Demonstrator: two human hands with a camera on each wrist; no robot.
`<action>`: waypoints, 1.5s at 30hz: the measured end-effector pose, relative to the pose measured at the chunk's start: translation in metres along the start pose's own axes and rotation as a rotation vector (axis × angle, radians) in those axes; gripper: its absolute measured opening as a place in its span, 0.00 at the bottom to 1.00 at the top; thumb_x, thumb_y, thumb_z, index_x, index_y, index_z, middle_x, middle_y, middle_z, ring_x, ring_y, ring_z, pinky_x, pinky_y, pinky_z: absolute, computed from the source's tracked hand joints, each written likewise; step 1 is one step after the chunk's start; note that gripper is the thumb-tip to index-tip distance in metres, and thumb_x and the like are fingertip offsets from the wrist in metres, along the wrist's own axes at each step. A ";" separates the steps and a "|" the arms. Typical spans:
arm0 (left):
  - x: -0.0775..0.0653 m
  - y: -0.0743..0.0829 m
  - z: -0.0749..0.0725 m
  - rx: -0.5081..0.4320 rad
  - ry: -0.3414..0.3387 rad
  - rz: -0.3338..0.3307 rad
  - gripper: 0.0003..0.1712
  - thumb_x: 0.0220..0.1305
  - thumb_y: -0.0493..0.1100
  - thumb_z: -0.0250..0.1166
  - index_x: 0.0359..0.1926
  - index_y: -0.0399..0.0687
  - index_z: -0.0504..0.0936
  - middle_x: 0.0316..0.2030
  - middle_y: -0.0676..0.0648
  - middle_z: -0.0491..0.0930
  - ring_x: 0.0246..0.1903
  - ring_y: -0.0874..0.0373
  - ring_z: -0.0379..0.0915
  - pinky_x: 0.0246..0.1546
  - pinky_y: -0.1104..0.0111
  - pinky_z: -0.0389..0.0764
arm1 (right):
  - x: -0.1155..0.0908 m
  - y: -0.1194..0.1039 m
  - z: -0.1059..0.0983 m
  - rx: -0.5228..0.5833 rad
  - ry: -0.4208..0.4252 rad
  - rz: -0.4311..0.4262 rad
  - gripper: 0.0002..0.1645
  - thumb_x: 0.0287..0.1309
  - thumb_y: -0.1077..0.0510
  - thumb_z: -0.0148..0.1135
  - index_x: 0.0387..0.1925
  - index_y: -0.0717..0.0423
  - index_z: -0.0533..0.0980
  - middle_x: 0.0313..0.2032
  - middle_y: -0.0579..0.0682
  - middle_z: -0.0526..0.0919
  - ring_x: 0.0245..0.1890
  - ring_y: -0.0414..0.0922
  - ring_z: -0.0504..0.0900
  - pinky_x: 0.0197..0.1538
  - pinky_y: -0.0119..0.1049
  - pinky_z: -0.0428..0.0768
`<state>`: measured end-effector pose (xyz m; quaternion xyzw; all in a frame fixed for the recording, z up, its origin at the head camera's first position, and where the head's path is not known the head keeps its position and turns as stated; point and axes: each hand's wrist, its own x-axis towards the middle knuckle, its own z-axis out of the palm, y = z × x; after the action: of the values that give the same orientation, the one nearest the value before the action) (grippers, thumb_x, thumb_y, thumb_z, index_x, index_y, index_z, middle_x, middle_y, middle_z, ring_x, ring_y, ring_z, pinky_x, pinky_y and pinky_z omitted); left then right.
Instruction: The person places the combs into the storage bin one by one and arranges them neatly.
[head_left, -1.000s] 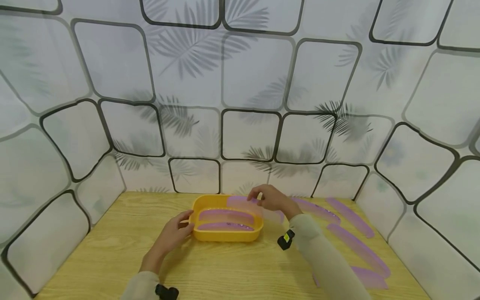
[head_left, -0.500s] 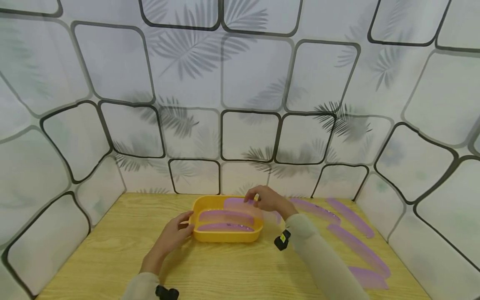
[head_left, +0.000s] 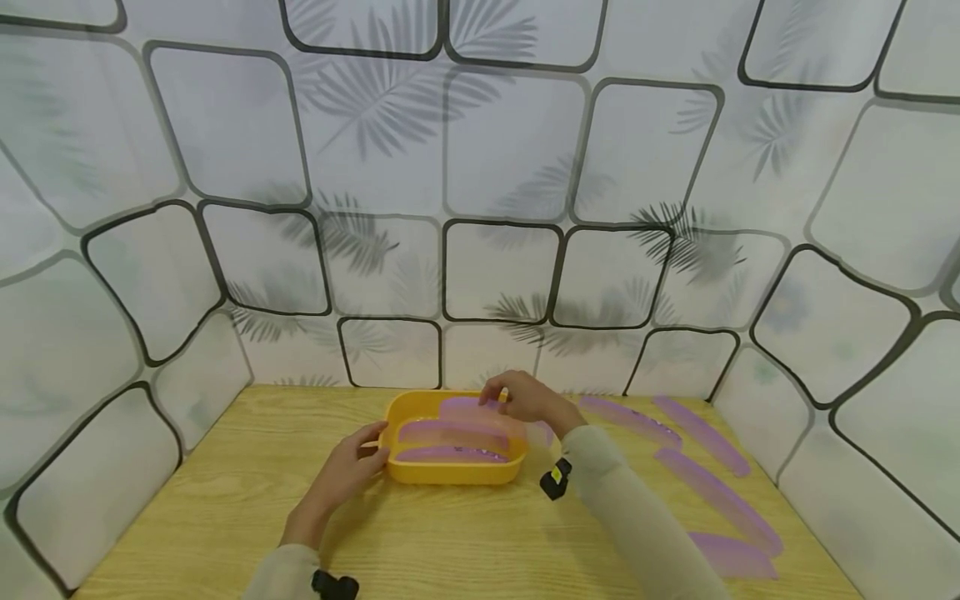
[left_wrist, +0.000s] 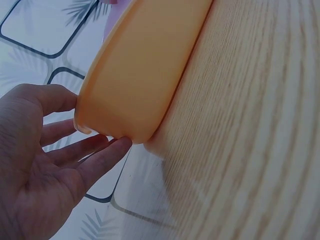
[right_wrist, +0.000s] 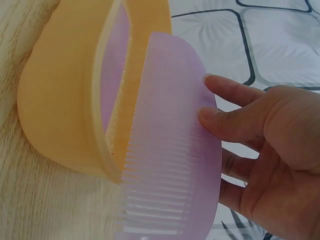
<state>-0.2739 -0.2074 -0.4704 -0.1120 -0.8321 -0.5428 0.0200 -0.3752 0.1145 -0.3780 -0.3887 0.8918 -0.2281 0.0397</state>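
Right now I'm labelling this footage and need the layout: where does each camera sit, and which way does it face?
Head: worn on the head, looking forward and down at the yellow tray; the left hand, right hand and sleeves show.
Left wrist: on that wrist, facing the yellow tray's outer wall; the left hand shows, touching it.
Right wrist: on that wrist, facing the purple comb at the yellow tray; the right hand shows, pinching the purple comb.
Shared: both wrist views include the yellow tray and patterned backdrop.

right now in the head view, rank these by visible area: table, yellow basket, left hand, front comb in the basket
Largest to smallest, by visible area:
1. table
2. yellow basket
3. left hand
4. front comb
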 end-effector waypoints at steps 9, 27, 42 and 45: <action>0.000 0.001 0.000 0.003 0.004 -0.010 0.32 0.75 0.38 0.60 0.74 0.29 0.64 0.68 0.24 0.69 0.62 0.32 0.76 0.52 0.61 0.89 | 0.007 -0.007 0.001 -0.029 -0.009 -0.039 0.19 0.59 0.76 0.58 0.45 0.59 0.86 0.43 0.55 0.87 0.45 0.51 0.82 0.46 0.36 0.84; 0.000 0.001 0.000 -0.007 0.009 -0.001 0.32 0.75 0.38 0.61 0.74 0.30 0.65 0.68 0.24 0.70 0.62 0.32 0.77 0.51 0.60 0.89 | 0.020 -0.015 0.014 -0.011 -0.058 -0.025 0.22 0.59 0.77 0.57 0.44 0.55 0.87 0.44 0.53 0.88 0.47 0.48 0.83 0.47 0.35 0.83; 0.000 0.000 0.000 -0.005 0.010 -0.013 0.32 0.75 0.38 0.62 0.74 0.31 0.65 0.68 0.25 0.70 0.62 0.33 0.77 0.51 0.61 0.89 | 0.029 -0.023 0.022 0.004 -0.076 -0.077 0.17 0.61 0.75 0.60 0.46 0.59 0.86 0.44 0.55 0.89 0.46 0.51 0.85 0.47 0.34 0.85; 0.000 0.000 0.000 0.000 0.010 -0.011 0.32 0.75 0.39 0.61 0.74 0.31 0.65 0.68 0.25 0.70 0.62 0.33 0.77 0.51 0.61 0.89 | 0.031 -0.026 0.024 -0.001 -0.079 -0.075 0.18 0.61 0.75 0.60 0.46 0.58 0.86 0.45 0.55 0.89 0.47 0.50 0.85 0.48 0.34 0.84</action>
<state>-0.2744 -0.2073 -0.4708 -0.1047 -0.8325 -0.5436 0.0211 -0.3734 0.0684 -0.3851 -0.4304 0.8745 -0.2133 0.0663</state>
